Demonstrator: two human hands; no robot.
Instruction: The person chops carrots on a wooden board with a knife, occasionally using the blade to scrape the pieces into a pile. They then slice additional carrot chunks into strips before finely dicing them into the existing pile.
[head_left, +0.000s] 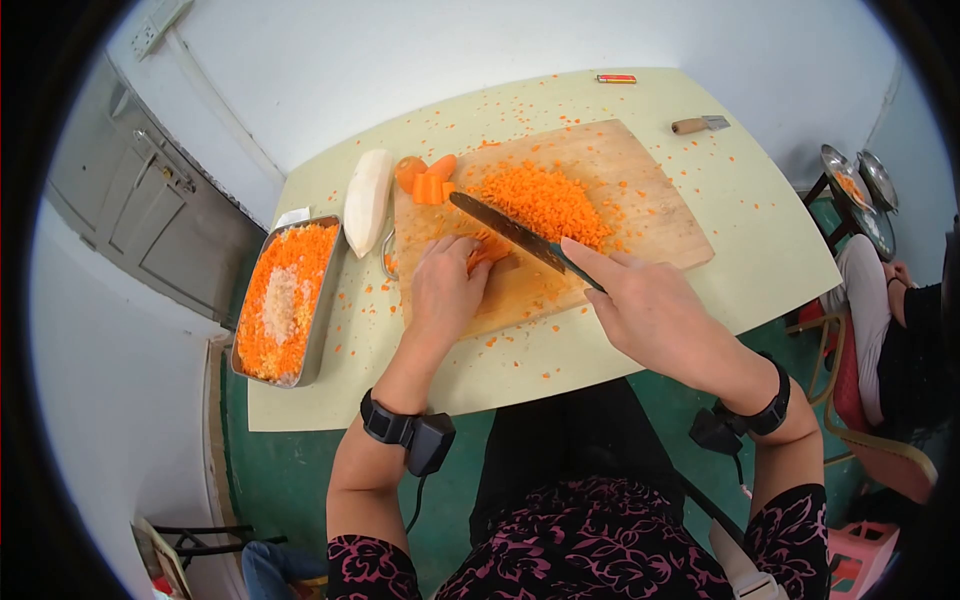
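Observation:
My right hand is wrapped round the handle of a dark-bladed kitchen knife, its blade angled up and left across the wooden cutting board. My left hand is closed over a piece of carrot on the board, just left of the blade. Part of that piece is hidden under the fingers. Beyond the knife lies a heap of finely diced carrot. Larger carrot chunks sit at the board's far left corner.
A peeled white radish lies left of the board. Beside it stands a metal tray of diced carrot with a paler heap on top. A wooden-handled tool and a small red item lie at the back. At right, a person sits on a chair.

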